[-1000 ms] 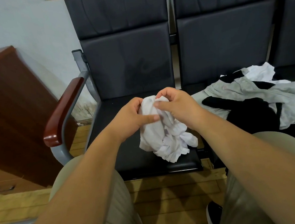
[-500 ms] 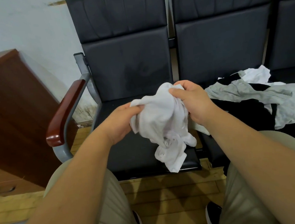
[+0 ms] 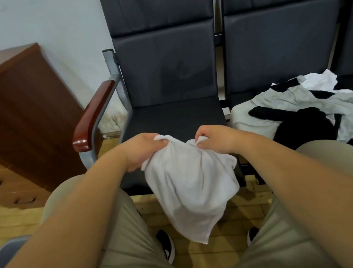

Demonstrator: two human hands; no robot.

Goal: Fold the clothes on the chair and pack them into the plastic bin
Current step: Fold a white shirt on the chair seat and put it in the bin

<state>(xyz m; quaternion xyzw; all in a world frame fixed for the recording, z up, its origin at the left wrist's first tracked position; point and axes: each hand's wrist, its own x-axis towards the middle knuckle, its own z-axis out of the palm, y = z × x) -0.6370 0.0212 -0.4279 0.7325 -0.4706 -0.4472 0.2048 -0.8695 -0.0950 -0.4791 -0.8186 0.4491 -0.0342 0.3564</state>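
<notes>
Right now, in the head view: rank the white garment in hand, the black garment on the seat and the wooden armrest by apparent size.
1. white garment: largest, though it is nearest the camera, which inflates it.
2. black garment: bunched up.
3. wooden armrest: smallest, a narrow strip.

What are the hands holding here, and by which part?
Both hands grip one white garment by its bunched top edge: the left hand at the left end, the right hand at the right. The rest hangs free below.
</notes>
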